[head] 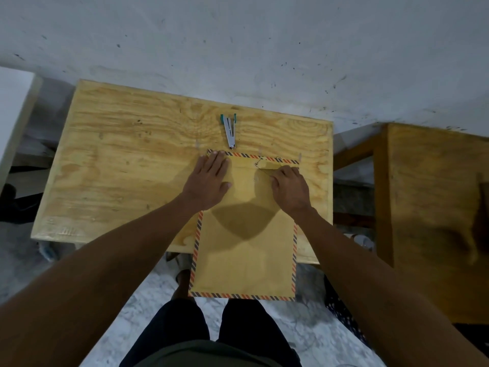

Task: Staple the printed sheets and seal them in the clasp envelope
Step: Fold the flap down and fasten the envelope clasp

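A brown clasp envelope (243, 255) with a red-and-blue striped border lies on the wooden table (127, 160), its near end hanging over the front edge. My left hand (209, 181) presses flat on the envelope's upper left, fingers spread. My right hand (289, 189) pinches the thin closure string (263, 169) near the flap's button at the upper right. A silver stapler with green ends (229, 132) lies just beyond the envelope's top edge. The printed sheets are not visible.
A white wall runs behind the table. A second wooden table (434, 207) stands to the right, a white surface (13, 107) at far left. Marbled floor, my legs and feet show below the table's front edge.
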